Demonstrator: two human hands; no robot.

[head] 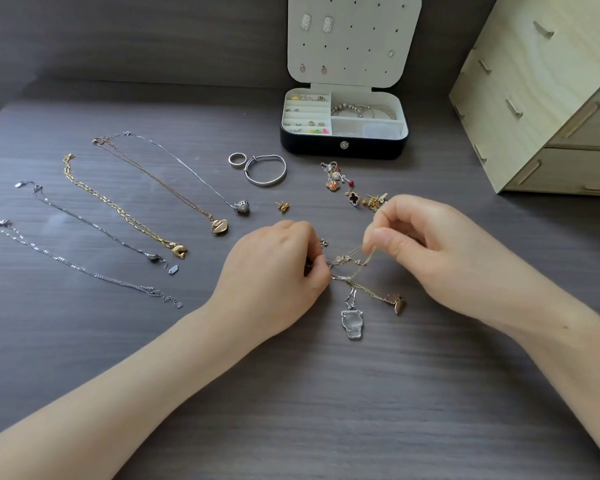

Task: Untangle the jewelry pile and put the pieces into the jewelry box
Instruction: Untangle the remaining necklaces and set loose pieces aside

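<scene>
At the left of the desk (291, 410), five necklaces (118, 209) lay straightened in separate rows, well apart from the work. Near the middle, the left hand (274, 271) had its fingers curled in, pinching the left end of the tangle (347, 268) close to the desk. The tangle itself sat between the two hands: very fine gold and silver chains knotted together, with a clear pendant (351, 323) and a rose-gold pendant (397, 304) trailing on the near side.

Such chain looked light, limp and easy to kink, so a hard pull would likely tighten the knot or snap a link. The better hold was probably on a single strand right beside the knot, letting the pendants lie on the desk rather than hang.

Beyond the tangle, at the far side, the jewelry box (343, 147) stood open, bracelets and small pieces already in its compartments.

To the right, the right hand (440, 251) pinched a thin strand between thumb and forefinger, lifted a little above the desk, the other fingers curled.
</scene>
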